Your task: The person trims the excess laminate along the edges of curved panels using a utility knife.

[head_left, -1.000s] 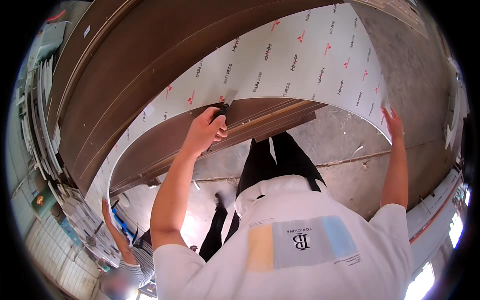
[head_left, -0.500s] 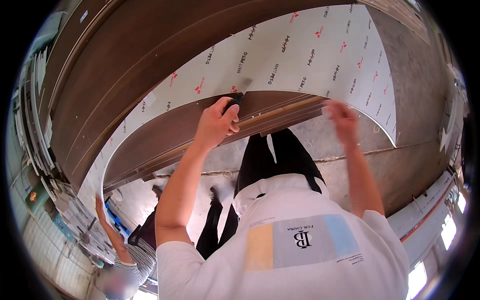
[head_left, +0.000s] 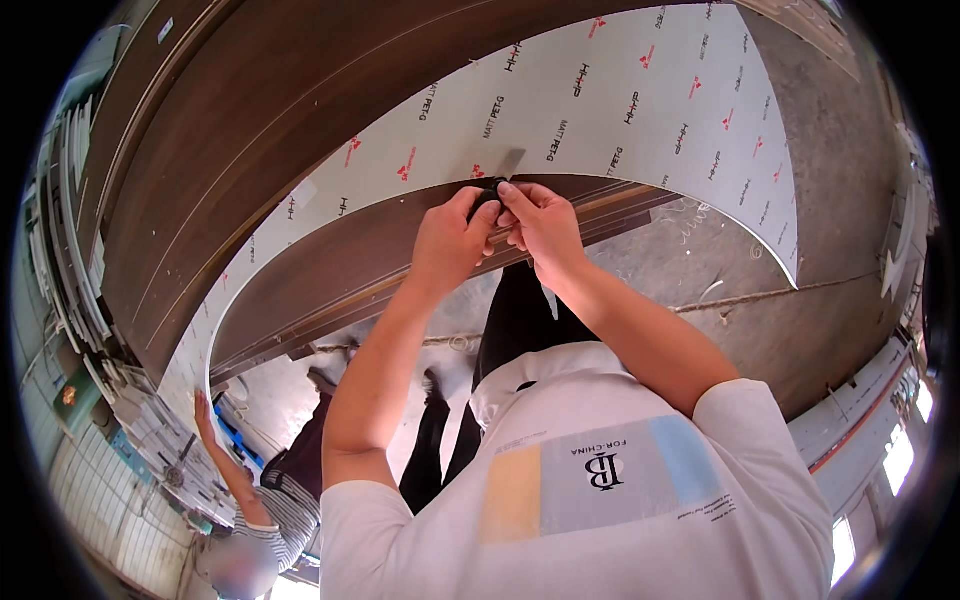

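A white curved sheet (head_left: 680, 120) with printed film lies on a stack of brown boards (head_left: 220, 100). At its inner curved edge, my left hand (head_left: 452, 240) grips a black-handled tool (head_left: 492, 190) with a flat metal blade (head_left: 514, 160) that points up over the sheet. My right hand (head_left: 540, 225) is closed at the same tool, fingertips on its handle just right of my left thumb. Part of the handle is hidden under my fingers.
A co-worker (head_left: 280, 515) in a striped top stands at lower left, one hand (head_left: 203, 415) at the sheet's narrow end. Stacked panels (head_left: 75, 230) line the left side; long white panels (head_left: 850, 410) lie at right. Concrete floor (head_left: 840, 200) shows beside the boards.
My right hand has left the sheet's right edge and come leftward onto the tool. My left hand and the tool have shifted rightward and slightly upward along the inner edge.
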`<state>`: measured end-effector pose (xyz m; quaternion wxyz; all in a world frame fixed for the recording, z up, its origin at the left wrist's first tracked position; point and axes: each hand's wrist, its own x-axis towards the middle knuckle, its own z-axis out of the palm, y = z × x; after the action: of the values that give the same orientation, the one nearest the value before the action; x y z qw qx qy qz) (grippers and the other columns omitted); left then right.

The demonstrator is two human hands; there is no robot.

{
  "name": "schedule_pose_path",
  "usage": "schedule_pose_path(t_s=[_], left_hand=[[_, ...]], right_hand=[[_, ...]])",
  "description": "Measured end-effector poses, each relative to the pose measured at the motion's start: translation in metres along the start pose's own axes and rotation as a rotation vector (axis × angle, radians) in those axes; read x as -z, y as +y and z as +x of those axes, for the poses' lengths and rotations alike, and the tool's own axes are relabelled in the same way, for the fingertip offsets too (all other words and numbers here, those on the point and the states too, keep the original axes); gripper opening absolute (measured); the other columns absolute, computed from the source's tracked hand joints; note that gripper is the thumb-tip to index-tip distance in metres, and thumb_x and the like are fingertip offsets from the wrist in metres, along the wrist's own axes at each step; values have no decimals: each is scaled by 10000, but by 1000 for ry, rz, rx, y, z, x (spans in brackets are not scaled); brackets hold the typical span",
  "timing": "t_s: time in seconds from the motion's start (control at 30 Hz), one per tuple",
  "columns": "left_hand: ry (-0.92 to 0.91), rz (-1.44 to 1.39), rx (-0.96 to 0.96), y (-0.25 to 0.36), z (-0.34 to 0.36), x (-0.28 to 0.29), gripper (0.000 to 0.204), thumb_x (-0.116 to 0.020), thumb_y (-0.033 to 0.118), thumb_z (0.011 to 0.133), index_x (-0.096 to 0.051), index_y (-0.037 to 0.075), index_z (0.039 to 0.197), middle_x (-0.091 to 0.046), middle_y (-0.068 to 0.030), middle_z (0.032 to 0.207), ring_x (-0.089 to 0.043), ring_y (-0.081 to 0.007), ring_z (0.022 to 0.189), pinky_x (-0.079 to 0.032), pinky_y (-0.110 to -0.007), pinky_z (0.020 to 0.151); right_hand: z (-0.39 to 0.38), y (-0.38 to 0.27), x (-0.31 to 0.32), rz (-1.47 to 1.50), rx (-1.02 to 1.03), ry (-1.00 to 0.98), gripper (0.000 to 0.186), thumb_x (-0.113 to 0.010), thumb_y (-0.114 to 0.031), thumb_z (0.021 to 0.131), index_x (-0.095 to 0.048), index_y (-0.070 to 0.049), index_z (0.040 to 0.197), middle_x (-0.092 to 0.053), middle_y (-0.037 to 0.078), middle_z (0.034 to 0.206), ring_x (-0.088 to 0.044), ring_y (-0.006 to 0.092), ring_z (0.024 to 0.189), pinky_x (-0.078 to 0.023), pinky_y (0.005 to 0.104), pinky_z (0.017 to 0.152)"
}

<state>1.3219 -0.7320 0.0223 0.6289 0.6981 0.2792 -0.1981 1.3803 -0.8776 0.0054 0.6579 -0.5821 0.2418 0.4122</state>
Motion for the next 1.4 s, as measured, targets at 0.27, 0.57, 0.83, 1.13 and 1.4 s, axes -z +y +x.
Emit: schedule_pose_path(t_s=[0.27, 0.57, 0.83, 1.13, 1.4], left_hand=[[-47, -2, -17, 0, 6, 0, 238, -593, 250, 1056, -686, 43, 1128, -695, -9, 826, -624, -72, 649, -502, -242, 535], [7, -16, -65, -2, 5, -4, 218, -605, 233, 1052, -696, 41, 1099, -692, -1, 795, -621, -67, 623, -492, -234, 513], [33, 35, -89, -2, 6, -6, 209, -611, 236, 1047, -691, 43, 1051, -691, -6, 770, -625, -63, 617, -497, -240, 511], [15, 85, -97, 1, 10, -9, 209, -614, 232, 1043, -693, 40, 1065, -702, -4, 781, -622, -62, 603, -490, -233, 506], [33, 78, -107, -2, 11, -11, 208, -616, 232, 1040, -694, 40, 1065, -685, 0, 773, -610, -56, 612, -485, -228, 510]], right_hand=[[7, 5, 7, 74, 0, -8, 227, -705, -293, 1016, -735, -69, 999, -677, -25, 768, -549, 46, 593, -430, 224, 566], [7, 3, 7, 73, 4, -14, 243, -705, -302, 1018, -731, -62, 999, -666, -25, 756, -567, 51, 605, -436, 227, 575], [8, 1, 10, 65, -5, -17, 250, -708, -306, 1015, -731, -57, 1026, -669, -20, 757, -572, 56, 608, -438, 231, 578], [9, 4, 16, 116, 0, -27, 246, -710, -300, 1015, -737, -55, 1016, -678, -20, 759, -582, 59, 601, -445, 234, 577], [10, 2, 16, 130, -9, -30, 239, -715, -290, 1012, -742, -54, 1032, -683, -17, 750, -584, 61, 588, -447, 232, 568]])
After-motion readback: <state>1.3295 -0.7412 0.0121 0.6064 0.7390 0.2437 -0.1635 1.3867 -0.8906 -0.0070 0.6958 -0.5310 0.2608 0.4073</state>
